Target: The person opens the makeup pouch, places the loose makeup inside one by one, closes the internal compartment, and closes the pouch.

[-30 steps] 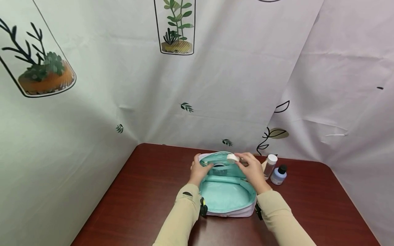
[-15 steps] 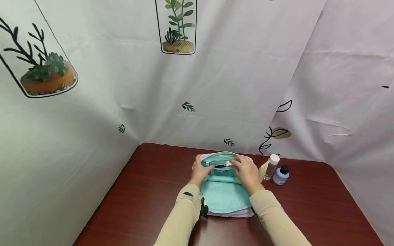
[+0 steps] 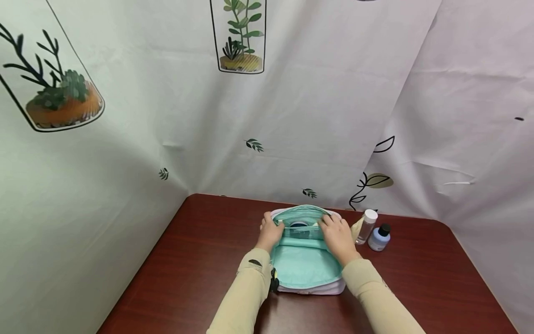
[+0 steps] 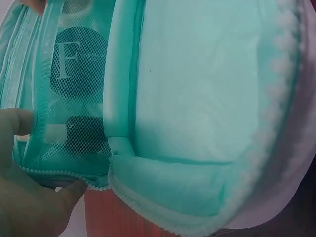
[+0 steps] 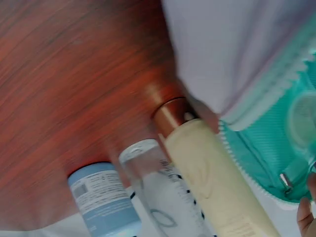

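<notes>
A toiletry bag, lilac outside and mint green inside, lies unzipped with its lid folded back. My left hand grips the bag's left edge, one finger hooked over the band of the mesh pocket. Behind the mesh sit a dark round item marked with an F and a small dark bottle with a pale cap. My right hand holds the pocket's right end, its fingertips near a zip pull. A pale round item shows behind the mesh there.
Right of the bag stand a cream tube with a brown cap, a clear bottle with a white cap and a blue bottle with a black cap. A patterned cloth hangs behind the reddish-brown table.
My right hand has lowered a small white item into the mesh pocket and let it go, then shifted to the pocket's right end. The left hand has stayed at the bag's left edge.
</notes>
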### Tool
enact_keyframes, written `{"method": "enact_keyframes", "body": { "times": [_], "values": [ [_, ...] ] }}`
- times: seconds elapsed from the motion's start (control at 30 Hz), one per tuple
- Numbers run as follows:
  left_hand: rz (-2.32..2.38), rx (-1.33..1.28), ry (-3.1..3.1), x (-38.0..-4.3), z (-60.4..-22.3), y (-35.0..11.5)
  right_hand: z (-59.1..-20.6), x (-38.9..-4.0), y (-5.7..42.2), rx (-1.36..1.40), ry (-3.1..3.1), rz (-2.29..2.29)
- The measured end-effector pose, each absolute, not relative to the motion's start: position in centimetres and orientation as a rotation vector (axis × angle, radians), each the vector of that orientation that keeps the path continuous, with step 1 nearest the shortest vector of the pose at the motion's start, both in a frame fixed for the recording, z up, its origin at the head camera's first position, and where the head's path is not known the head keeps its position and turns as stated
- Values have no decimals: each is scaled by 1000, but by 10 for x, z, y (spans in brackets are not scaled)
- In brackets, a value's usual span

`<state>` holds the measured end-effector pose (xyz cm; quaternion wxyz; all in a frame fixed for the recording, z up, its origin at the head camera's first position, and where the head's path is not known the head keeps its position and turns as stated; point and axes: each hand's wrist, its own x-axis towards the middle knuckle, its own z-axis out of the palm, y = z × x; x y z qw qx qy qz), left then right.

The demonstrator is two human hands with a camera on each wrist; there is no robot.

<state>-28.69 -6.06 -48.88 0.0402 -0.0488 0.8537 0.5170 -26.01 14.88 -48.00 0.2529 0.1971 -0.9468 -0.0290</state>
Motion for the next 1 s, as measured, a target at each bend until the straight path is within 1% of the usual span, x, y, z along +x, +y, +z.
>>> {"method": "enact_keyframes", "body": {
  "times": [0.23,0.47,0.77,1.0],
  "values": [
    [1575,-140,2631,-288,-491,-61,-481,-258,144,435,-2658,-91],
    [1574,-122,2622,-287,-490,-63,-481,-256,139,511,-2818,139],
    [1568,-117,2618,-288,-487,-64,-485,-254,140,306,-2967,106],
    [1630,-74,2589,-286,-489,-67,-487,-250,138,286,-2938,179]
  ]
}}
